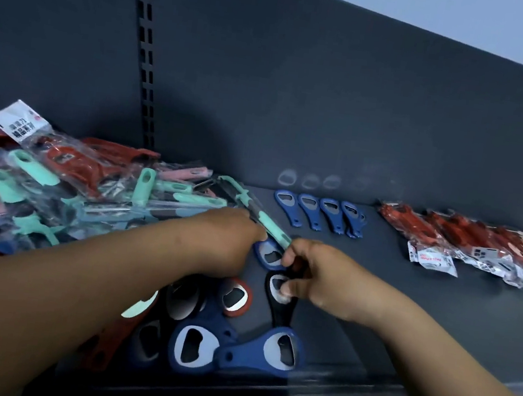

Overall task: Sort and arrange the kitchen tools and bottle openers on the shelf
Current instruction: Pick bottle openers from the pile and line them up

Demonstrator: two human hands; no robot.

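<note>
L hand (227,243) fingers curl on blue opener (267,257), prob gripping; R hand (319,278) fingers pinch black opener (281,311).

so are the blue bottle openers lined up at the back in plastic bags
No, the row of blue bottle openers lies bare on the shelf, while the red tools to its right are in clear bags.

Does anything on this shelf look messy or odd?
Left of the neat blue opener row, packaged tools lie heaped at mixed angles, and loose openers overlap at the front. The left hand grips a blue bottle opener, the right hand a black bottle opener.
</note>
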